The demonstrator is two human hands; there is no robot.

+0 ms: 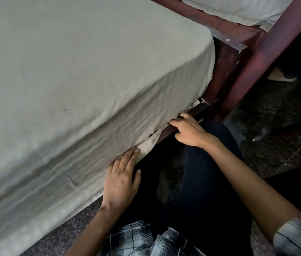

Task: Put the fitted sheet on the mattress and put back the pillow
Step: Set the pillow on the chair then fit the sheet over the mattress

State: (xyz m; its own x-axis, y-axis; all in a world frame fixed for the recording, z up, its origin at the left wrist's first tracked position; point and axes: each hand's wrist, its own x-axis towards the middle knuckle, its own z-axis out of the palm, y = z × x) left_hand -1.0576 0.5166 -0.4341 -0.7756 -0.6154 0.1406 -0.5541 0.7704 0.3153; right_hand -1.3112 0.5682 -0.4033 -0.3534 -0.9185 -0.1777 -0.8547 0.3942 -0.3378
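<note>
Head view: the fitted sheet (90, 71), pale grey-green, fills the left and centre of the frame. It is drawn over the top and down the near side of the mattress, which is hidden under it. The cloth is smooth on top and wrinkled along the side, and it wraps the corner at upper centre. Its lower hem hangs loose at centre frame, just above the dark red-brown bed frame (225, 74).

The left hand (122, 174), at lower centre, lies flat with straight fingers, and its fingertips press the sheet's side near the hem. The right hand (190, 130), just right of centre, has curled fingers at the hem where it meets the frame rail. I cannot tell whether it pinches cloth or only pushes it.

A knee in dark trousers (210, 163) sits between the forearms, and a plaid shirt (127, 237) shows at the bottom. Dark speckled floor (275, 145) lies to the right.
</note>
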